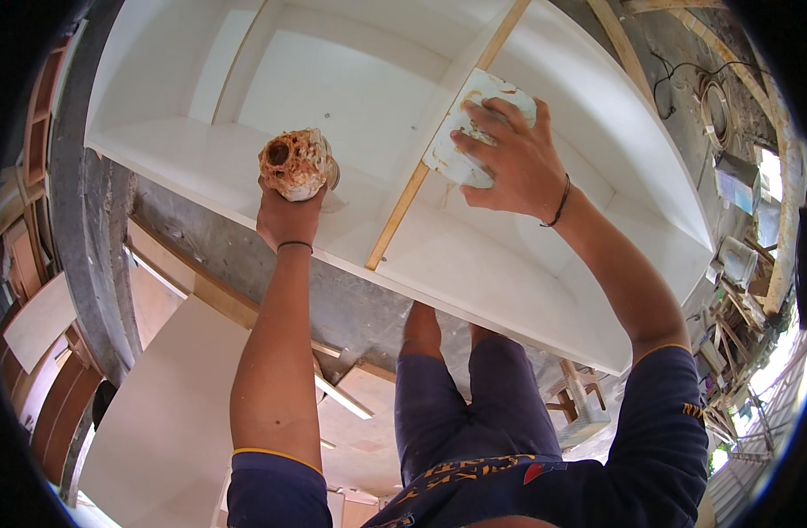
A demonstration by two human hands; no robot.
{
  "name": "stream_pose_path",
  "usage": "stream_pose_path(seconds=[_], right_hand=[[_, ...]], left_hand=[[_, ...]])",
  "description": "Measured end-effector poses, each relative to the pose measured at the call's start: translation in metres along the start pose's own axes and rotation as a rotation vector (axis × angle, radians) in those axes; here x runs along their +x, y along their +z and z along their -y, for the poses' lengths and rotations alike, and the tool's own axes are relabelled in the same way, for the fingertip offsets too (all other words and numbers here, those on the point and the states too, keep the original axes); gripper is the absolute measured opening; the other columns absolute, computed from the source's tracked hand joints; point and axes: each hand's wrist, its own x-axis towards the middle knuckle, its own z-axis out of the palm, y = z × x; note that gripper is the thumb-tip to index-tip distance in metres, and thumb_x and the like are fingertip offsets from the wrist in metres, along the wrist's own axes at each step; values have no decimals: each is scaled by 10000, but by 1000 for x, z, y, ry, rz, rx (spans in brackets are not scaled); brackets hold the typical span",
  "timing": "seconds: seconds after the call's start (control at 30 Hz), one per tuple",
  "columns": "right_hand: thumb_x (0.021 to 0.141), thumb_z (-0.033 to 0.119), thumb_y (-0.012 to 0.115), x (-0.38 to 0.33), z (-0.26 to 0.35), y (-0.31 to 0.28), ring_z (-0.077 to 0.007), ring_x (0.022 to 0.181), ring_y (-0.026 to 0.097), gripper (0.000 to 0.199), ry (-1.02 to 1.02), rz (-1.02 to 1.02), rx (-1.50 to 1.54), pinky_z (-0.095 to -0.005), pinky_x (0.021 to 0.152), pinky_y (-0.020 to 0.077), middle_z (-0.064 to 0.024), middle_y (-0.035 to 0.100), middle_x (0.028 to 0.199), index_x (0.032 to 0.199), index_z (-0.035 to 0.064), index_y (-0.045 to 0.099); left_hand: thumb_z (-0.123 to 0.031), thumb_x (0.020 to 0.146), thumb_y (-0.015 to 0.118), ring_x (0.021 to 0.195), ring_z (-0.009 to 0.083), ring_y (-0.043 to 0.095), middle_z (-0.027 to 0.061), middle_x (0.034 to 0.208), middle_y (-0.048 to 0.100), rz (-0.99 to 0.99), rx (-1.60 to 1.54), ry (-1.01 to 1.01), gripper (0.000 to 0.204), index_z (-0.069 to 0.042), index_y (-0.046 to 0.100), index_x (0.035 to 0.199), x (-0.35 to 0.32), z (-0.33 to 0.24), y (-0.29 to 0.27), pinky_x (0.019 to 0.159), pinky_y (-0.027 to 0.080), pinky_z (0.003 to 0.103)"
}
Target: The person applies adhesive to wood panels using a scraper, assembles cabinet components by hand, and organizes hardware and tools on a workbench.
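Navy shirt (553, 493) nearest cam, crusted container (295, 167) in L hand (289, 216), snug grip, wht slab (450, 158) under R hand (522, 167), spread-fingered grip

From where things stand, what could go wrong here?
The crusted container in the left hand shows a dark opening; a tilt might drip onto the white cabinet, though its contents are out of sight.
The white slab in the right hand overlaps the divider's narrow wooden edge, so uneven pressure could make it slip.
Its brownish smears might mark the white panels.
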Motion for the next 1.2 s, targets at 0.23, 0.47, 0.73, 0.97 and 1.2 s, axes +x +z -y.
stream_pose_path(seconds=[0.23,0.47,0.73,0.97,1.2], right_hand=[[618,406,680,2,2,-4,-247,1252,379,565,20,51,-20,-665,970,228,-49,472,1335,1138,190,636],[599,357,707,2,3,-2,-253,1270,367,565,22,52,47,-652,1015,183,-53,463,1350,1135,193,638],[617,421,694,-6,-14,-24,-277,1285,349,636,124,255,-1,-665,990,219,-60,441,1369,1204,197,598],[513,302,791,18,-92,0,-297,1274,350,712,-48,-155,99,-500,1020,276,-57,420,1365,1193,219,599],[599,390,755,27,-100,12,-255,1297,331,643,-33,-134,96,-598,1017,230,-29,398,1381,1202,236,595]], left_hand=[[-477,551,823,902,268,647,71,973,666,38,55,-4,784,-153,453,1162,5,6,2,778,523,380],[-486,561,815,881,276,652,76,968,669,29,29,13,782,-144,455,1165,3,5,4,767,524,388],[-504,565,809,881,275,652,82,955,675,18,62,-7,738,-136,513,1132,4,10,7,768,521,385],[-536,570,805,879,257,654,80,959,688,8,26,18,664,-128,624,1062,5,11,9,780,516,366],[-509,567,814,878,247,657,74,960,687,5,46,21,653,-129,619,1061,5,13,10,771,520,361]])
